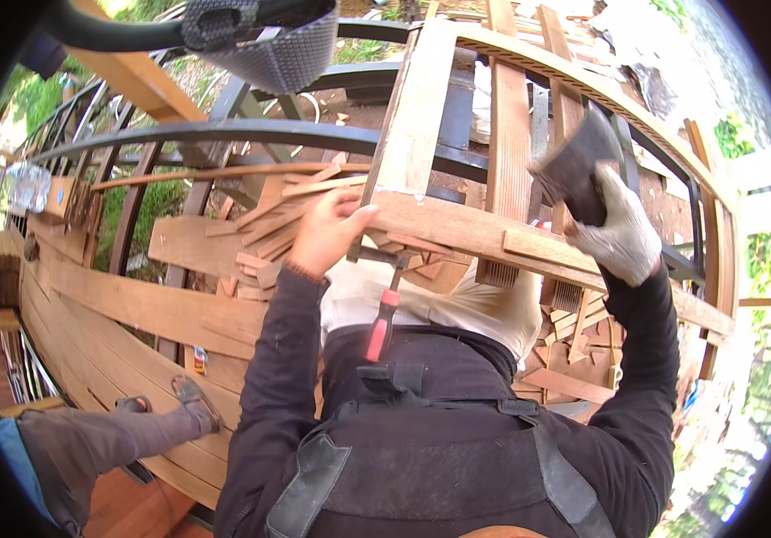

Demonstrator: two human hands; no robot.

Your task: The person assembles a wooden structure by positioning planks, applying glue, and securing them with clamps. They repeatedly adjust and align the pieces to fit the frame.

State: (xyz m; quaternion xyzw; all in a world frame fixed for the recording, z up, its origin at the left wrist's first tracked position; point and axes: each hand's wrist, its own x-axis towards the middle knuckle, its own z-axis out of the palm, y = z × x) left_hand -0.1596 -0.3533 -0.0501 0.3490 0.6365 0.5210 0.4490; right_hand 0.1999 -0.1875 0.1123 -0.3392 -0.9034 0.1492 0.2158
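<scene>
My bare left hand (324,231) is closed on the near left corner of a wooden board (457,226), its thumb pressed on the board's end. A dark wedge-shaped block (578,161) is raised above the board, gripped by my gloved right hand (620,229); I cannot make out its exact kind. Below the board, beside my left hand, a chisel-like tool with a red and black handle (383,327) points its metal shaft up at the board's underside. Whether its tip is stuck in the wood is hidden. A short wooden strip (547,247) lies along the board.
Grooved planks (508,134) run away from me across a dark metal frame (314,133). Offcuts (282,206) are heaped at the left, with more scraps (583,345) at the right. At lower left, another person's leg (125,439) stands on curved wooden decking (116,332).
</scene>
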